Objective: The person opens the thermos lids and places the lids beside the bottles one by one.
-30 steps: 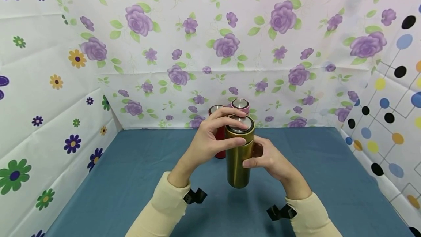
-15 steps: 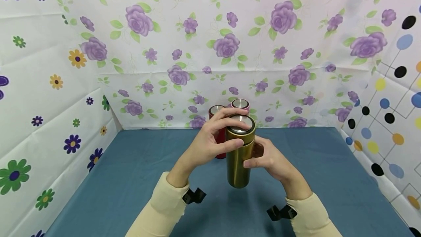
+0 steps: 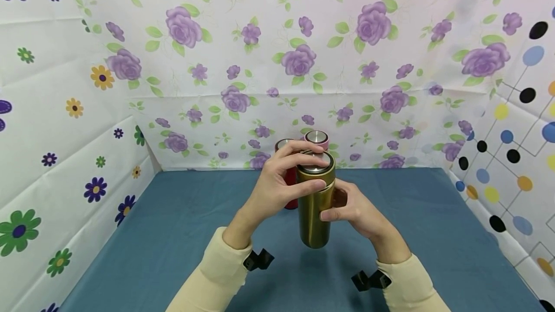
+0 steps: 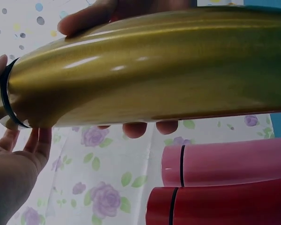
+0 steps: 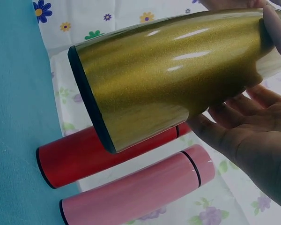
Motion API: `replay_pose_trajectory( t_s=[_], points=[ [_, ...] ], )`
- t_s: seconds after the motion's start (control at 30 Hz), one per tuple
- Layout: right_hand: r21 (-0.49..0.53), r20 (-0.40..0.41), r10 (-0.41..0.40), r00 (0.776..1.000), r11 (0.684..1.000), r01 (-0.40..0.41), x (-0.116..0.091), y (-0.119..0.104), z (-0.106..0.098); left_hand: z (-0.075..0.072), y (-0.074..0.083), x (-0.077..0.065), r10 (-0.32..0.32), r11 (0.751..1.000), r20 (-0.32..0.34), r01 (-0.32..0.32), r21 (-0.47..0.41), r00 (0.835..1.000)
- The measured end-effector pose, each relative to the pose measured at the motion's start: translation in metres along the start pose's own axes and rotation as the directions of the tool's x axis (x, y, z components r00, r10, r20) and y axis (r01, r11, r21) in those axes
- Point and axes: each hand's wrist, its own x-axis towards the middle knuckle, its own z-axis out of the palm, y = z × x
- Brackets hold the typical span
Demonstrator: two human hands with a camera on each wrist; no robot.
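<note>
A gold flask [image 3: 315, 211] with a steel-topped lid [image 3: 316, 163] is held upright a little above the blue table [image 3: 173, 235]. My left hand [image 3: 277, 182] curls its fingers and thumb round the lid. My right hand [image 3: 349, 208] grips the flask's body [image 5: 168, 70] from the right side, and that golden body [image 4: 150, 65] also fills the left wrist view. Behind it stand a red flask [image 3: 287, 177] and a pink flask [image 3: 317, 137], both upright near the back wall, seen again as the red flask [image 5: 107, 152] and pink flask [image 5: 140, 194].
Flowered sheets [image 3: 277, 61] wall in the table at the back and left; a dotted sheet [image 3: 511, 148] closes the right side. Cream sleeves [image 3: 217, 273] cover both forearms, each with a black strap [image 3: 257, 258] at the wrist.
The left hand's fingers have shifted slightly round the lid, which tilted a little and came back. The flask's body and the right hand have stayed put.
</note>
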Motion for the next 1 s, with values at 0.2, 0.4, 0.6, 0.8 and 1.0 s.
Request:
replay_pose_trajectory(
  t_s=[0.2, 0.4, 0.6, 0.8, 1.0],
  points=[
    [-0.008, -0.024, 0.017, 1.0, 1.0, -0.017, 0.0, -0.003, 0.002, 0.003, -0.002, 0.0, 0.002, 0.998, -0.051, 0.0, 0.056, 0.999],
    [-0.027, -0.044, 0.01, 0.999, 1.0, -0.011, 0.0, -0.001, 0.0, 0.007, -0.003, 0.003, 0.005, 0.997, -0.098, 0.003, 0.083, 0.995],
    [-0.072, -0.08, 0.035, 0.996, 0.997, -0.04, 0.001, -0.001, 0.001, 0.011, -0.002, 0.005, -0.006, 0.996, -0.147, 0.019, 0.086, 0.989],
    [-0.139, -0.121, 0.055, 0.991, 0.988, -0.072, 0.002, -0.003, 0.005, 0.011, -0.002, 0.008, -0.021, 0.994, -0.189, 0.041, 0.103, 0.982],
    [-0.138, -0.12, 0.062, 0.991, 0.987, -0.079, 0.002, -0.001, 0.004, 0.01, -0.002, 0.008, -0.025, 0.994, -0.185, 0.045, 0.104, 0.982]
  ],
)
